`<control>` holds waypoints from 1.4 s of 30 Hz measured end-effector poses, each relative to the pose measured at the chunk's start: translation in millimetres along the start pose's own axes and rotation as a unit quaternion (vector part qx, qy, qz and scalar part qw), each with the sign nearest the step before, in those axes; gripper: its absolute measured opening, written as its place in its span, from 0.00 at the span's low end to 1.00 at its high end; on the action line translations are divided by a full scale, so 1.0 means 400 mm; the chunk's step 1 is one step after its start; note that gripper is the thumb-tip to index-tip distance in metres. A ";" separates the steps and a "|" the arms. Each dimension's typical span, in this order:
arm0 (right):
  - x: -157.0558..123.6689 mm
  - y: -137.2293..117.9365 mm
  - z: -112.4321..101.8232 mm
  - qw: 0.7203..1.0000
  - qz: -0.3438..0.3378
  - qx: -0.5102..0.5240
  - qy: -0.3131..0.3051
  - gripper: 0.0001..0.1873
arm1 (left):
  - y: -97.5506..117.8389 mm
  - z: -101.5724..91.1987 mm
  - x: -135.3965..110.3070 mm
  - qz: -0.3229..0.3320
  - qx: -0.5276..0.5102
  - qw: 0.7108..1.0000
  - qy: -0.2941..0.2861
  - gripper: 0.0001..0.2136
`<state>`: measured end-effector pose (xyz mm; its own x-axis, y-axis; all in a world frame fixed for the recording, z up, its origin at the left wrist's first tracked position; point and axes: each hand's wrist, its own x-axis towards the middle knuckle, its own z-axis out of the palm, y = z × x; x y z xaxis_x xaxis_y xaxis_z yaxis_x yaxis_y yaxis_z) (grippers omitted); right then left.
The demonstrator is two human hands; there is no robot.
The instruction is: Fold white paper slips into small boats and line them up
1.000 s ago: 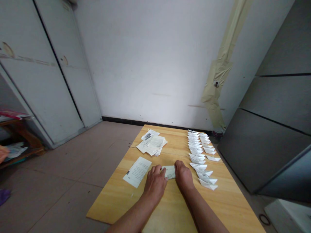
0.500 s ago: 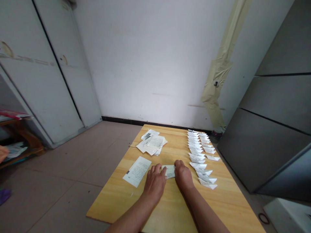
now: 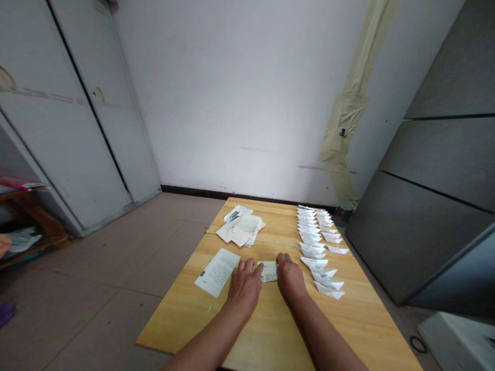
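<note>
A small folded sheet of printed paper [image 3: 269, 271] lies on the wooden table between my two hands. My left hand [image 3: 245, 283] has its thumb on the paper's left end, fingers bent beside it. Closed over the right end is my right hand [image 3: 290, 276], its fingers curled and covering that edge. A flat printed sheet [image 3: 218, 273] rests just left of my left hand. To the right of my right hand stand folded paper boats [image 3: 325, 278], lined up in two rows toward the far edge.
A loose pile of printed papers [image 3: 243, 226] sits at the table's far left. The wooden table [image 3: 185, 319] has a wall behind it. Grey panels [image 3: 433, 221] rise at the right, and a white cabinet [image 3: 77, 139] stands at the left.
The left thumb has shifted slightly along the folded paper. Both hands stay at its ends, and the view has moved a little.
</note>
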<state>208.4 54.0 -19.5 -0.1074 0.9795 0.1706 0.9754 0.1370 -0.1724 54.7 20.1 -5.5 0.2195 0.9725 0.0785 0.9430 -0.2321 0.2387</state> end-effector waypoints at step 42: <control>-0.139 0.019 -0.041 0.980 -0.194 0.017 0.031 0.06 | -0.006 0.027 0.019 0.013 0.014 0.998 0.058 0.16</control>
<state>225.0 -1.6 -14.5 -0.4567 0.8415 0.2885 0.8562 0.5038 -0.1141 56.7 28.1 -15.9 0.2159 0.9567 0.1954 0.9444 -0.2554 0.2072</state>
